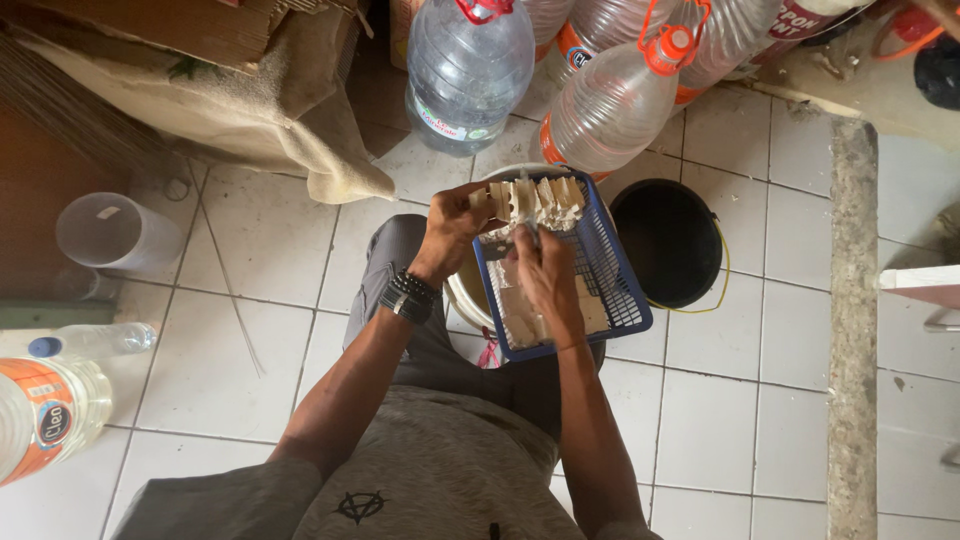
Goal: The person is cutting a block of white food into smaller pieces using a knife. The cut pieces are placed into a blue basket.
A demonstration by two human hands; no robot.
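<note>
Blue basket [615,290] sits tilted on a white bucket [462,295] at the person's knee, pale blocks [535,200] stacked along its far rim. Left hand [450,228] is curled closed on the stack's left end; it is best kept there as a firm brace. Right hand [545,275] pinches a thin tool [530,222], fingers closed, tip at the blocks; short, controlled strokes seem advisable.

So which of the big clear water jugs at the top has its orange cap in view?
The tilted jug nearest the blue basket; its orange cap and handle show, while the others' tops are cut off.

Orange-labelled bottles [610,105] (top, left edge).
</note>
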